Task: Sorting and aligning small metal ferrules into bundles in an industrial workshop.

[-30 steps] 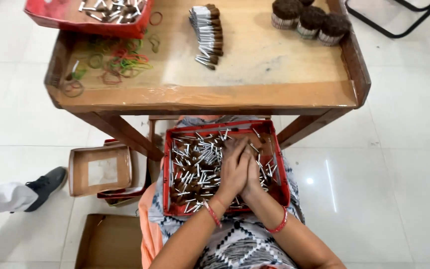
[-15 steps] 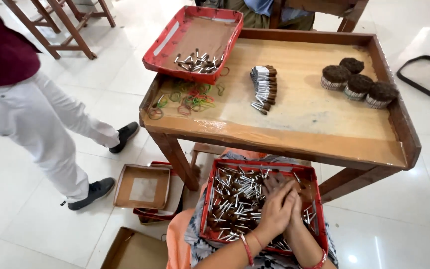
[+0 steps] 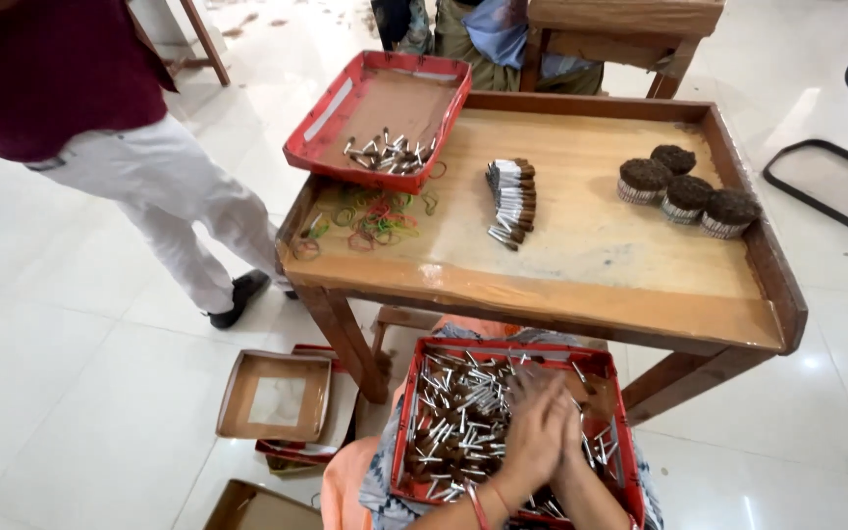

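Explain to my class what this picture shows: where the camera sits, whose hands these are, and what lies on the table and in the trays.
The camera is worn on a person's head and looks down, so you see that person's own two hands at the bottom edge. The left hand and right hand are pressed together over a red tray on the lap, full of small sticks with silvery ends. The hands are blurred, so what they hold between them cannot be made out. In front stands a wooden table. On it lie a second red tray with a few sticks, loose coloured rubber bands, a neat row of sticks and four round brown bundles. Another person stands on the left.
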